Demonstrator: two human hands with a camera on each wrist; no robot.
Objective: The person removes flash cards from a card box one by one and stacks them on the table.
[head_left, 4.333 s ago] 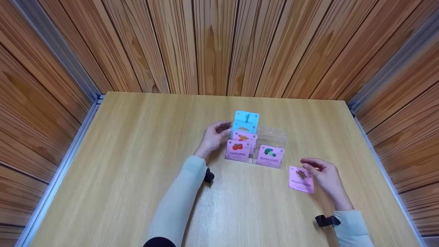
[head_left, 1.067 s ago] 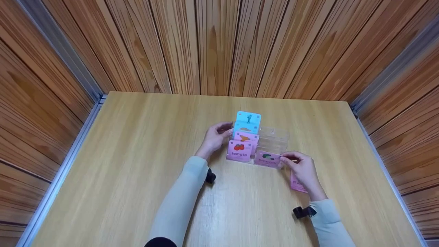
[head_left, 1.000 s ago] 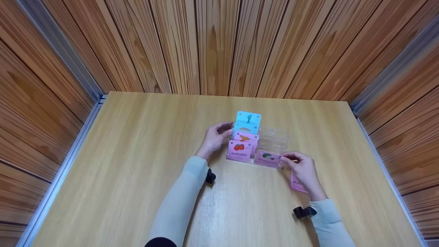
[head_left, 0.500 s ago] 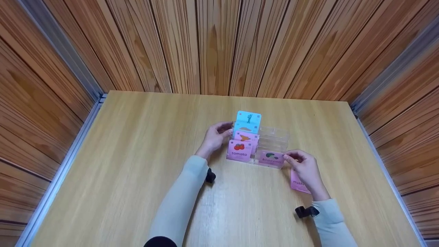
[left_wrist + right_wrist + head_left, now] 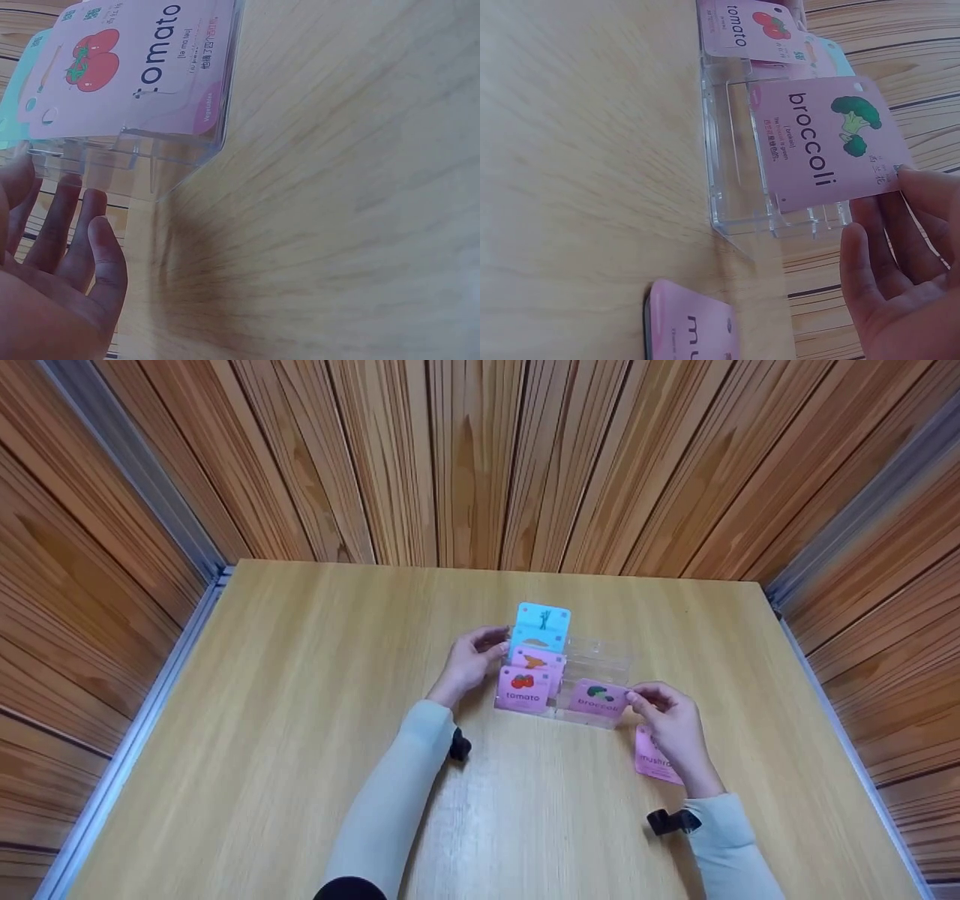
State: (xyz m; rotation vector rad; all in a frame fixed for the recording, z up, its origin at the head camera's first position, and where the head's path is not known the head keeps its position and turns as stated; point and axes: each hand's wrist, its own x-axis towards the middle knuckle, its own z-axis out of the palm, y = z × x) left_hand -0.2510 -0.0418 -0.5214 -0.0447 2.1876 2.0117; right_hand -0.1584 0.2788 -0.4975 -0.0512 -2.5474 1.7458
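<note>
Between my right hand (image 5: 667,724) and the clear acrylic holder (image 5: 596,664) sits the broccoli card (image 5: 600,699), a pink card that I pinch at its right edge with thumb and fingertips. From the right wrist view the broccoli card (image 5: 829,146) hangs tilted over the holder's right column, its lower edge near the front slot but, as far as I can see, not seated in it; I judge this card to be mid-move, neither fully in nor clear of the holder.

On the holder's left column the work looks settled: the tomato card (image 5: 522,689) stands in the front slot, a pink card with an orange picture (image 5: 535,661) behind it, and two light blue cards (image 5: 541,627) rise in the back tiers. The right column's other slots show only bare plastic.

My left hand (image 5: 469,661) rests against the holder's left side with fingers lightly bent, steadying it and gripping nothing; the left wrist view shows those fingers (image 5: 71,225) spread beside the plastic wall.

Lying flat on the bench (image 5: 300,720), just under my right wrist, the mushroom card (image 5: 651,757) is half hidden and outside the holder. So I count four cards placed, one in hand, one loose on the bench.
</note>
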